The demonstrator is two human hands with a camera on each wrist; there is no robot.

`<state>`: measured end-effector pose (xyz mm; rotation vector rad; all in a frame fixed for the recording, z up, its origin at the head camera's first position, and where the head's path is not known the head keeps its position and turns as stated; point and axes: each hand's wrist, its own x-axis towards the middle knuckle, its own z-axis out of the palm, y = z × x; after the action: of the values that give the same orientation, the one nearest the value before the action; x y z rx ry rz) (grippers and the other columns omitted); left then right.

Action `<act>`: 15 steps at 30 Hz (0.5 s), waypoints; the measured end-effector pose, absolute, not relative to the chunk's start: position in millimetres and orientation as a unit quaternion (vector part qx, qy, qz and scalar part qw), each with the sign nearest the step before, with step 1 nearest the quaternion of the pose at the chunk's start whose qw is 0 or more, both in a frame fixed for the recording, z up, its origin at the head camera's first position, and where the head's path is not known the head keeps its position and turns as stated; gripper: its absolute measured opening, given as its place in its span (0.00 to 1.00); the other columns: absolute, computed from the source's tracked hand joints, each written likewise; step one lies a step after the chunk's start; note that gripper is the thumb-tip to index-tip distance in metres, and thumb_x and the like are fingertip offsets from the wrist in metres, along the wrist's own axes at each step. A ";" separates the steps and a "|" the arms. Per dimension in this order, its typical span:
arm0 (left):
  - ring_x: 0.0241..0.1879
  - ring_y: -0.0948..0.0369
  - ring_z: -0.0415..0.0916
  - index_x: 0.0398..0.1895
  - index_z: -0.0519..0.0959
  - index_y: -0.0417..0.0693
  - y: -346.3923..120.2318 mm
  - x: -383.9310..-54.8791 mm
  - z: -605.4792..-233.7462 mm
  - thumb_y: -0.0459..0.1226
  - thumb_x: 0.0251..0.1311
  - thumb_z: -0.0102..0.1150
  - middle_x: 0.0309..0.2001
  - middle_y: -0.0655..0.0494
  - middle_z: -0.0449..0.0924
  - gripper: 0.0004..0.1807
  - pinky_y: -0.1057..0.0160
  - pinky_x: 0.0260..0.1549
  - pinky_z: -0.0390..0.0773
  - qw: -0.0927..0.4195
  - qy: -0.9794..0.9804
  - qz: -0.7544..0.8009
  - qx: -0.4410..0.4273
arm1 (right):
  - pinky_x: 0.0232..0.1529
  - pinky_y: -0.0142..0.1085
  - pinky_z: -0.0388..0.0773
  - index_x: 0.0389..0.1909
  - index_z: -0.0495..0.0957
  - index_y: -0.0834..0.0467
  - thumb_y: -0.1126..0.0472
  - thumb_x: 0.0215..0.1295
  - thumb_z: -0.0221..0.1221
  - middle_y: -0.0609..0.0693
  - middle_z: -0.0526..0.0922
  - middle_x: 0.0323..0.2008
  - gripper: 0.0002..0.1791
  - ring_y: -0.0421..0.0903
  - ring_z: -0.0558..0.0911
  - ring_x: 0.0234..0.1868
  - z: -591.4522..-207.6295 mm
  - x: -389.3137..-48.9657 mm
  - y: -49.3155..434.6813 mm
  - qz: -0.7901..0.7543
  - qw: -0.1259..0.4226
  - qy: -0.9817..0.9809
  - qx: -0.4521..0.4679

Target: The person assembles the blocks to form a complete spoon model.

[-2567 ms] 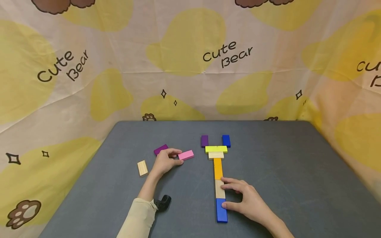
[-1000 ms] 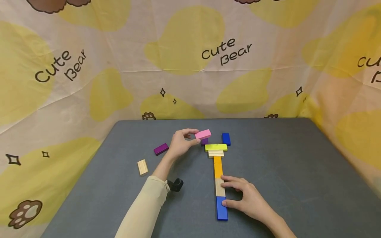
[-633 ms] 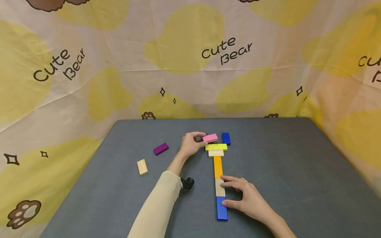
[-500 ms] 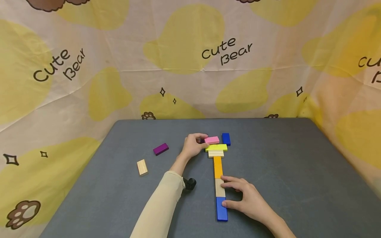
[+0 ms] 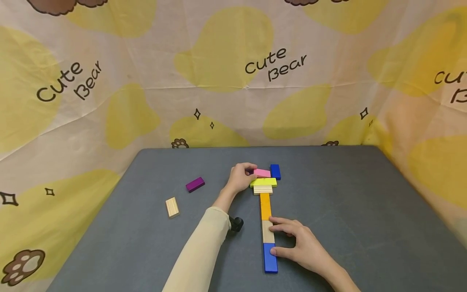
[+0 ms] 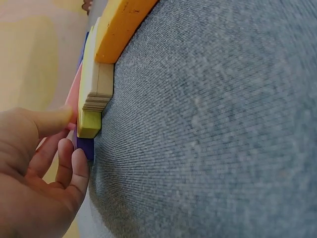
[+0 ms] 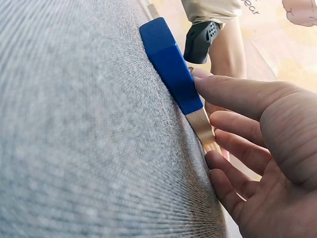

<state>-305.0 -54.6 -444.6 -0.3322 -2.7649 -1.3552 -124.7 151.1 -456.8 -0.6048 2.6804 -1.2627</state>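
Note:
My left hand [image 5: 240, 177] pinches a pink block [image 5: 262, 173] between thumb and fingers. That block lies just behind the lime-green block [image 5: 263, 182], with its right end close to the small upright-lying blue block [image 5: 275, 172]. A dark purple block [image 6: 85, 148] shows beneath my left fingers in the left wrist view; in the head view the hand hides it. On the right side of the column, my right hand [image 5: 304, 245] rests fingertips against the plain wooden block [image 5: 268, 232] and its thumb on the long blue block [image 5: 270, 258]. Above them run an orange block [image 5: 265, 207] and a ridged wooden piece [image 5: 263, 190].
A loose purple block [image 5: 195, 184] and a plain wooden block [image 5: 172, 207] lie on the left of the grey table [image 5: 346, 194]. A patterned cloth [image 5: 219, 61] hangs around the back and sides.
My left hand has carried the pink block rightward from beside the loose purple block, over the far purple block, and down behind the lime-green one. My right hand has stayed in place.

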 end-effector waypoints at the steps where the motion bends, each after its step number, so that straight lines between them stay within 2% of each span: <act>1: 0.40 0.57 0.71 0.51 0.84 0.46 -54.1 -305.3 -444.4 0.30 0.62 0.64 0.48 0.52 0.82 0.14 0.62 0.41 0.74 0.022 -0.892 -0.438 -0.109 | 0.53 0.46 0.75 0.53 0.81 0.40 0.38 0.51 0.70 0.38 0.73 0.63 0.27 0.46 0.71 0.59 -456.7 -124.6 151.1 -0.417 0.059 0.885 -0.200; 7: 0.39 0.56 0.71 0.50 0.84 0.44 -52.1 -305.5 -442.8 0.29 0.62 0.63 0.47 0.51 0.82 0.13 0.61 0.42 0.73 0.015 -0.893 -0.433 -0.119 | 0.53 0.45 0.75 0.53 0.81 0.41 0.39 0.52 0.70 0.38 0.73 0.63 0.27 0.46 0.71 0.59 -456.8 -124.2 151.7 -0.421 0.053 0.881 -0.208; 15: 0.43 0.55 0.71 0.50 0.84 0.44 -50.3 -304.0 -442.1 0.28 0.63 0.61 0.48 0.51 0.82 0.13 0.59 0.48 0.73 0.000 -0.896 -0.427 -0.121 | 0.52 0.42 0.75 0.53 0.82 0.41 0.39 0.52 0.71 0.38 0.73 0.63 0.27 0.45 0.72 0.58 -457.4 -123.7 152.2 -0.421 0.049 0.881 -0.209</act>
<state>-304.0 -50.3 -442.1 -0.3802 -2.8160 -1.3414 -123.7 152.2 -457.4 -0.6377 2.6851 -1.2836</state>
